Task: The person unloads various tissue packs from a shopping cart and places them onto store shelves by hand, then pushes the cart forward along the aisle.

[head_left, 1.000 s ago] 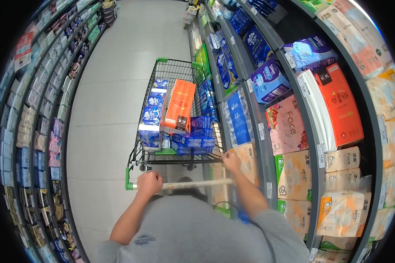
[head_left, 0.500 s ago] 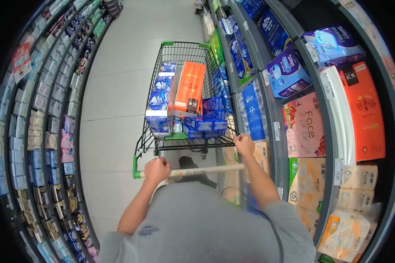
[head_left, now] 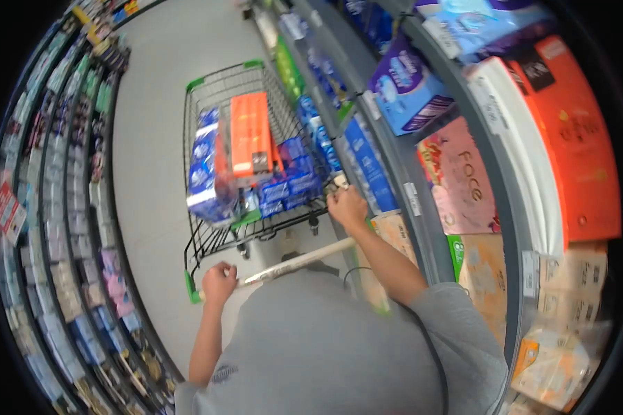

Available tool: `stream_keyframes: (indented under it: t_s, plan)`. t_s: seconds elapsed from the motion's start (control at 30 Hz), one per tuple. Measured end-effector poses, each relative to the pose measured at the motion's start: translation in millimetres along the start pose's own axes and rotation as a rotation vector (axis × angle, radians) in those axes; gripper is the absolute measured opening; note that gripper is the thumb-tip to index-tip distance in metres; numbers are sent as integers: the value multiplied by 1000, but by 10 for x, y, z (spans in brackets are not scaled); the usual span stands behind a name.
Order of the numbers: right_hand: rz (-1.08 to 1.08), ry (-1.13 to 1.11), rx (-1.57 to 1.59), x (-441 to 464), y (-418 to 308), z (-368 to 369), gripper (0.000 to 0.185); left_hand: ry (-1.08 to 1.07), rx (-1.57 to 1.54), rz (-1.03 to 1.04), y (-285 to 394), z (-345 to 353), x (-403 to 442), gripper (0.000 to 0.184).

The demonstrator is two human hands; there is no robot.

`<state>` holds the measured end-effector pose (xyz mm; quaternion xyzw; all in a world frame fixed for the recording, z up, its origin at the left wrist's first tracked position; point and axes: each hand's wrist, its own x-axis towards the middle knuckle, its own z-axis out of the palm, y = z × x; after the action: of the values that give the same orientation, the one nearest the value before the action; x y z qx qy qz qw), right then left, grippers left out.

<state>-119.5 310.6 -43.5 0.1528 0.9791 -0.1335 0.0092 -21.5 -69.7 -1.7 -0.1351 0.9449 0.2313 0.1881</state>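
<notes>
A wire shopping cart [head_left: 253,64] with green corners stands in front of me, its pale push handle [head_left: 298,261] close to my body. My left hand [head_left: 219,282] is closed round the left end of the handle. My right hand [head_left: 347,206] is closed at the cart's right rear corner, beside the basket; its grip is partly hidden. Inside the basket, an orange tissue pack [head_left: 249,131] leans between a column of blue-and-white wrapped packs [head_left: 208,173] on the left and several smaller blue packs [head_left: 291,178] on the right.
Right shelves carry a pink tissue pack [head_left: 460,176], a large orange pack [head_left: 574,138], purple-blue packs [head_left: 405,86] and beige packs [head_left: 567,297]. Left shelves hold rows of small goods, with a red sign [head_left: 9,213]. Grey floor [head_left: 152,138] runs ahead between them.
The view has swung, so the cart now appears farther left and tilted, nearer the left shelves in the picture. Both hands keep their hold on it.
</notes>
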Motion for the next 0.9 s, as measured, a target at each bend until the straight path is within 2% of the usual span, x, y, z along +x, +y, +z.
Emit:
stream_keyframes:
  t_s: [0.07,0.13,0.17,0.2,0.23,0.3,0.37,0.43,0.47,0.57,0.63,0.73,0.77,0.8,0.9]
  plan:
    - [60,-91,64,68,-117,-35,36,115,3,135,-68,25,71,25]
    - [159,-119,240,207,-92,-13,34,85,2,131,16,-65,51,25]
    - [160,-59,181,278,-202,-127,32,75,-3,115,45,-100,47,25]
    - [60,-84,80,373,-240,-178,34,59,-11,106,64,-124,40,25]
    - [-51,70,46,429,-377,-263,28,60,-13,93,63,-129,33,25]
    - [-158,133,173,743,-662,-267,25,72,-24,83,84,-118,3,23]
    - [-330,71,422,1083,-1025,-93,29,64,-28,39,132,-125,-19,23]
    - [-293,-297,578,1288,-1509,155,33,71,-42,0,199,-151,-66,22]
    - [-336,-411,669,1336,-1687,420,34,72,-40,-39,207,-145,-76,22]
    - [-498,-629,498,1461,-2014,1276,41,81,-79,-61,230,-98,-136,22]
    - [-536,-934,148,1572,-2154,1678,48,99,-95,-106,278,-81,-161,22]
    - [-624,-990,-4,1620,-2292,1968,53,135,-106,-152,305,-28,-154,21]
    - [-731,-1063,-48,1646,-2350,1935,60,136,-78,-167,326,-21,-137,20]
    - [-742,-1086,-47,1638,-2393,2053,60,133,-50,-182,339,-2,-129,19]
    - [-711,-1158,-116,1670,-2428,2312,77,164,-4,-186,327,36,-108,20]
